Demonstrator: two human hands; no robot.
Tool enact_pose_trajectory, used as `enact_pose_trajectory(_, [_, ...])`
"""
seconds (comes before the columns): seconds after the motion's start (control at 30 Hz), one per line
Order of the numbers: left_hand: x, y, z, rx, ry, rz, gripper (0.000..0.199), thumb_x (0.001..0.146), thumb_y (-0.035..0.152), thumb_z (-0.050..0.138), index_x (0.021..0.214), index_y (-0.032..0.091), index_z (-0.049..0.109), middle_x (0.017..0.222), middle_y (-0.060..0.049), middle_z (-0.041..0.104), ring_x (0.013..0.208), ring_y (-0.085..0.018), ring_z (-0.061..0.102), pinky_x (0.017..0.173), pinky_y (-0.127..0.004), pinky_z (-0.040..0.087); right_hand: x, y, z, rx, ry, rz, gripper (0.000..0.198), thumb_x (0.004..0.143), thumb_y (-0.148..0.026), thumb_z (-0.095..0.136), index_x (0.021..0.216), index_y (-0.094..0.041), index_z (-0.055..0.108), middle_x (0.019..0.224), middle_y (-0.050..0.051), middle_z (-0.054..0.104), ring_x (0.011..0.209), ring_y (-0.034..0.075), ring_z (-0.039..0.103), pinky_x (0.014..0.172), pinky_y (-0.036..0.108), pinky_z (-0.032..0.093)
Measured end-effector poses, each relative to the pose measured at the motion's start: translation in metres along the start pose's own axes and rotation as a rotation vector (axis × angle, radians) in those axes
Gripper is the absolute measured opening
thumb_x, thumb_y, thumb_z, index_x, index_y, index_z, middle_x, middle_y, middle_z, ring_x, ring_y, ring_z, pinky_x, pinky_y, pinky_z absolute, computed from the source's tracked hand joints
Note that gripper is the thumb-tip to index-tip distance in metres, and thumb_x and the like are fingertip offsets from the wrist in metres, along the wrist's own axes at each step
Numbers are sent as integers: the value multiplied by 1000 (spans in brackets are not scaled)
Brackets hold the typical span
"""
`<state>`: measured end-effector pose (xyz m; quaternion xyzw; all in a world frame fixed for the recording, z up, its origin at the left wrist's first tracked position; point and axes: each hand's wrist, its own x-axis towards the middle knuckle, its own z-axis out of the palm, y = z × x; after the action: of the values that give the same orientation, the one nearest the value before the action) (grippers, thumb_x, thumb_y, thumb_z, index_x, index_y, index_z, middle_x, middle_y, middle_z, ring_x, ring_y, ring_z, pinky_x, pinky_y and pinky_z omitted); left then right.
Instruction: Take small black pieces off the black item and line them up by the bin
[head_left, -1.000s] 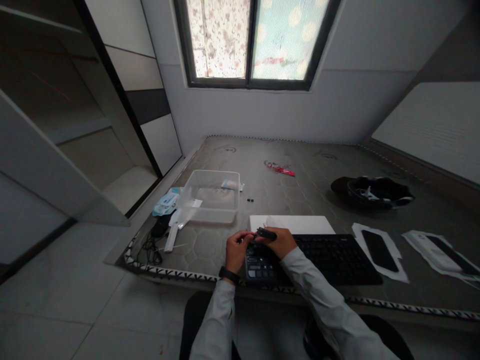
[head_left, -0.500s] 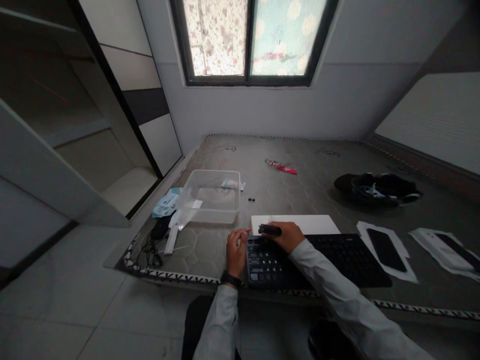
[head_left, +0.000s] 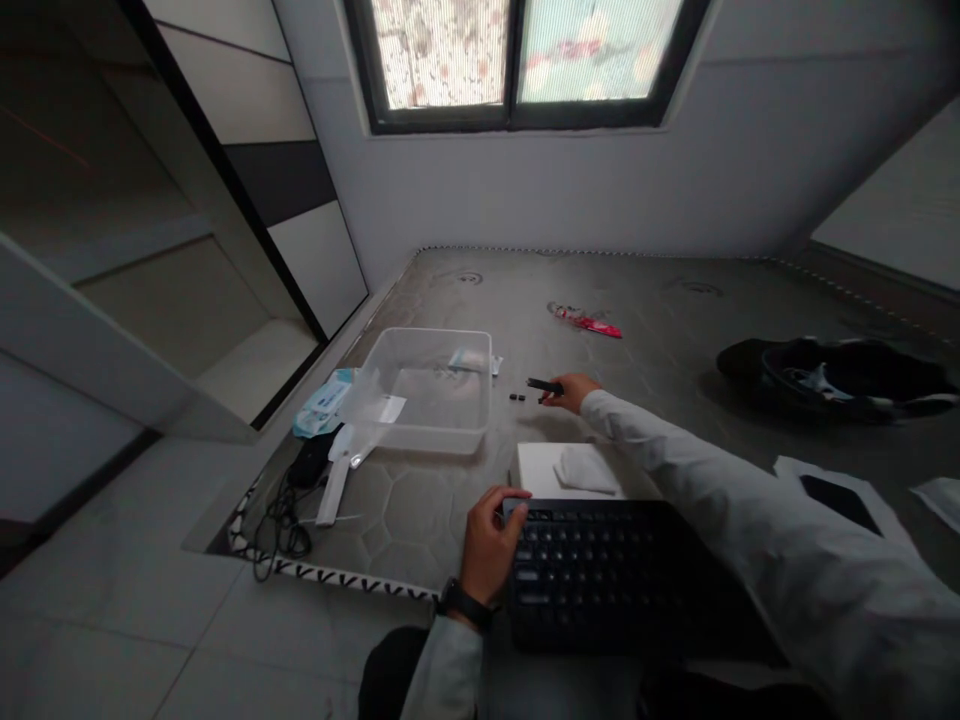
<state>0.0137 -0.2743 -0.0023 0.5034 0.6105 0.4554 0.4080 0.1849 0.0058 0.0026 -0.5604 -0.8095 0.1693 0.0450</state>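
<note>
Presently, keyboard: a black, flat, rectangular keyboard is set along the near edge of the grey, quilted surface, presumably for easy reach.
Left hand: thumb and index finger of the left hand are parted about the keyboard's far left corner, apparently for steadying; firmness cannot be told.
Right hand: a slim, black, stick-like object is pinched by the right hand; the fingertips are held low, and whether another dark piece is pinched there cannot be told.
Small pieces: two tiny, black, blocky pieces are laid just beside those fingertips, seemingly grouped against loss.
Bin: an open, clear plastic bin is stood toward the surface's left edge.
</note>
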Motion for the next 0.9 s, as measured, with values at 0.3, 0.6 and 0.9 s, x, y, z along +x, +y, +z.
enact_pose_trajectory(0.3, [4,-2,-1,-43,-55,-32,19,85,34,56,90,22,70,89,-2,67,87,-18,60,79,-28,42,60,20,46,22,-59,146,17,76,-32,80,92,-29,74,89,-1,70,85,21,63,70,26,45])
enact_pose_trajectory(0.6, [5,-2,0,-91,-55,-62,19,84,34,55,89,21,69,89,-3,67,90,-18,61,81,-28,44,67,29,61,87,-54,212,19,75,-34,82,92,-29,74,89,0,69,89,23,63,72,28,48])
enact_pose_trajectory(0.9, [3,-1,1,-100,-54,-80,21,84,36,55,88,21,69,89,-4,68,90,-19,61,82,-29,44,65,23,69,92,-56,174,19,76,-30,81,93,-26,74,92,2,69,89,24,63,83,36,51])
